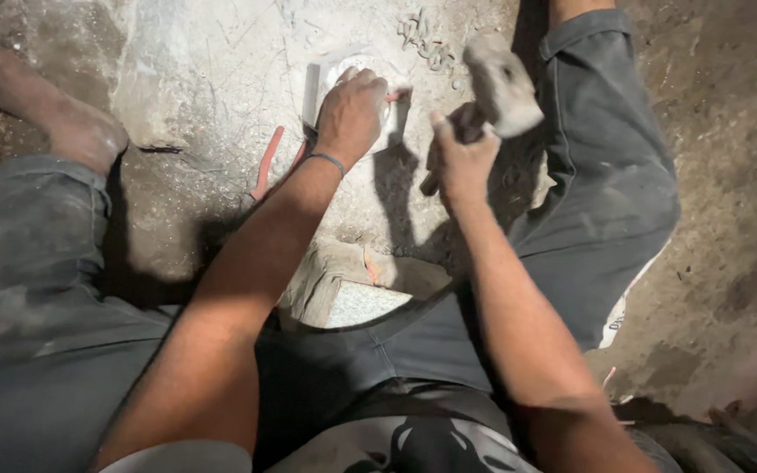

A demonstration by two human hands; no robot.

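1. Hammer (503, 86) raised over dusty stone slab (221, 79), heavy grey head blurred, handle clamped in grip of right hand (459, 162).
2. Left hand (350, 116) pressed down on small pale stone block (321, 83), fingers curled together over its top; thin red tool (393, 95) sticking out under the fingers, cannot tell how held.
3. Block lying flat on the slab, just left of the hammer head, apart from it.
4. Thin bracelet (328, 160) around left wrist.
5. Red strip (266, 162) lying on the slab near left wrist.
6. Bare foot (63, 118) resting at far left edge of the slab.
7. Small pale chips (422, 39) scattered above the block.
8. Speckled stone piece (357, 302) between the knees, below both forearms.
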